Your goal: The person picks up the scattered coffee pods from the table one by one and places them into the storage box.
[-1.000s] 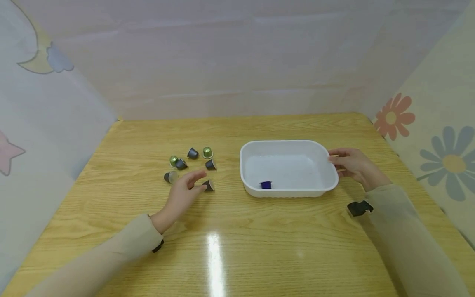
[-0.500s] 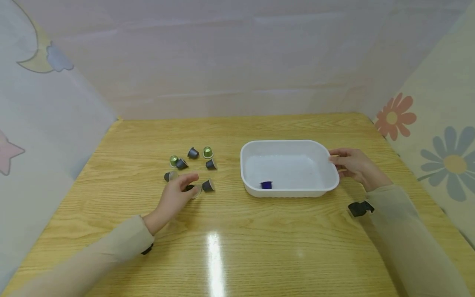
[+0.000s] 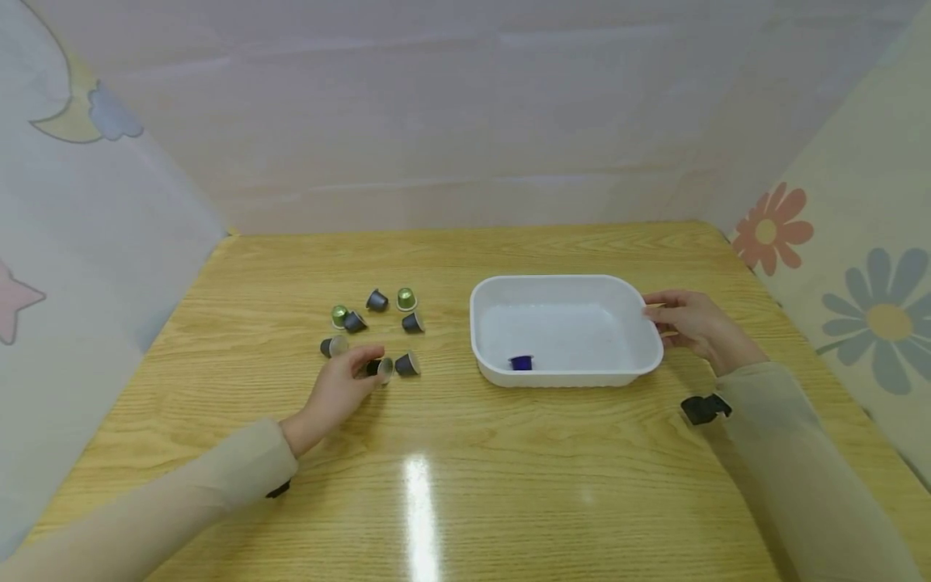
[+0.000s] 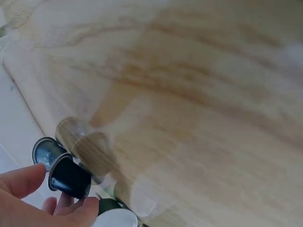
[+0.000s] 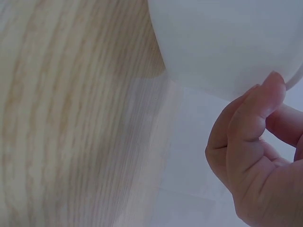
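My left hand (image 3: 336, 390) pinches a dark coffee capsule (image 3: 385, 370) between thumb and fingers, at the front of a loose group of capsules. In the left wrist view that capsule (image 4: 70, 177) lies between the thumb and fingertips, with another dark capsule (image 4: 46, 152) just behind it. Just right of the held one, a dark capsule (image 3: 407, 364) lies on its side. My right hand (image 3: 698, 325) grips the right end of a white plastic tub (image 3: 567, 377), its thumb at the rim. Inside the tub, near the front left, sits a dark blue capsule (image 3: 520, 363).
More capsules lie on the wooden table (image 3: 509, 477) beyond my left hand: two green ones, (image 3: 406, 298) one farther right, and several dark ones, including a dark capsule (image 3: 334, 347) left of the fingers. Printed cloth walls (image 3: 451, 121) enclose the back and sides.
My left hand has drawn back leftward from the right-hand dark capsule and now pinches the dark capsule beside it, whose rim has turned. The right hand and tub have stayed put.
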`<state>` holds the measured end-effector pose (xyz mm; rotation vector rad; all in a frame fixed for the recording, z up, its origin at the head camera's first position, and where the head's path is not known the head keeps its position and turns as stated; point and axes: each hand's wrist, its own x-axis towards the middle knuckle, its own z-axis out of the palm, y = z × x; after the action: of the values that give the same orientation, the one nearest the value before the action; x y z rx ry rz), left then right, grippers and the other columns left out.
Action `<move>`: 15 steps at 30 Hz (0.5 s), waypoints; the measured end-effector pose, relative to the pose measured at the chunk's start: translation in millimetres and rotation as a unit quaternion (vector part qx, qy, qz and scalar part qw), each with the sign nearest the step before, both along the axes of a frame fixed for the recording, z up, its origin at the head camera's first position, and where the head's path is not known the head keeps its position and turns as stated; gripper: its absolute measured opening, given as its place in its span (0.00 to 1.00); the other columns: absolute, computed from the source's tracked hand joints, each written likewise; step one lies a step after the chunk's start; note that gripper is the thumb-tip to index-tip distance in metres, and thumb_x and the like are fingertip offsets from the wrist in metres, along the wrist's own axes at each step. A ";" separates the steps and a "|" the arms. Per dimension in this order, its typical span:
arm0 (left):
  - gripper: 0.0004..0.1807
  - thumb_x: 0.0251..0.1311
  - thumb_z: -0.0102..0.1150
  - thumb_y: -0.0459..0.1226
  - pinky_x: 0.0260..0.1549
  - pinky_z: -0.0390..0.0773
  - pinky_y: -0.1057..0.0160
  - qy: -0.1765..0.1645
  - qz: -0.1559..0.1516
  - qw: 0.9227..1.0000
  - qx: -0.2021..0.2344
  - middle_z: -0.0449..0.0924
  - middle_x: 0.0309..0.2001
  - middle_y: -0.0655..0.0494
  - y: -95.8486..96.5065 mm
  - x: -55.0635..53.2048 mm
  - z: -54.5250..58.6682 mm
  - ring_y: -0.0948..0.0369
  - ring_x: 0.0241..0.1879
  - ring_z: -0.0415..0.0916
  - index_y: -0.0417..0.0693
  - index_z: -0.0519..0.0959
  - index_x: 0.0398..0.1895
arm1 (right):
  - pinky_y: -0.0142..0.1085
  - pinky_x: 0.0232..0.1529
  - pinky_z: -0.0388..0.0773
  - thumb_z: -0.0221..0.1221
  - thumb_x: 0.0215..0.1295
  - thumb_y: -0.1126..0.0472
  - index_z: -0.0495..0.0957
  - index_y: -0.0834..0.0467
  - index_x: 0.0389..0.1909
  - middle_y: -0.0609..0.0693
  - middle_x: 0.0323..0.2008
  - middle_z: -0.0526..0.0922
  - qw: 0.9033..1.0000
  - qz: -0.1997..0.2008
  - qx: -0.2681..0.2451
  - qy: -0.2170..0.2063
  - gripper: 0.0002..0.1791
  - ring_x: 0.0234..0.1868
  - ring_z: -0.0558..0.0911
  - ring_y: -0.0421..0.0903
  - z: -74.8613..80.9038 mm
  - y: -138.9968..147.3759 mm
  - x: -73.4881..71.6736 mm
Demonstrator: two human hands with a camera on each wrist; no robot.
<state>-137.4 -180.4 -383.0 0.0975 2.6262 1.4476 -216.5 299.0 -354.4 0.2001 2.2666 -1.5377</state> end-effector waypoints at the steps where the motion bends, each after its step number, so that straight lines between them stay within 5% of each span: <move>1: 0.22 0.63 0.57 0.24 0.65 0.63 0.49 -0.002 -0.001 1.000 -0.003 0.69 0.62 0.33 -0.2 -0.7 -0.3 0.42 0.66 0.62 0.26 0.70 0.60 | 0.34 0.33 0.82 0.51 0.75 0.60 0.55 0.71 0.69 0.41 0.32 0.78 1.000 0.000 -0.001 0.000 0.30 0.32 0.78 0.38 -0.1 0.3 -0.1; 15: 0.23 0.61 0.61 0.26 0.61 0.68 0.47 -0.006 -0.018 0.999 -0.043 0.74 0.59 0.35 0.3 -7.3 -6.1 0.43 0.62 0.69 0.30 0.73 0.60 | 0.33 0.33 0.81 0.50 0.75 0.61 0.55 0.71 0.69 0.41 0.32 0.78 1.000 -0.002 0.002 0.001 0.29 0.32 0.78 0.38 -0.4 -0.7 0.3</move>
<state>-144.8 -180.1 -389.1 0.1255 2.6596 1.3178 -216.1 298.3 -354.9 0.2050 2.2733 -1.5354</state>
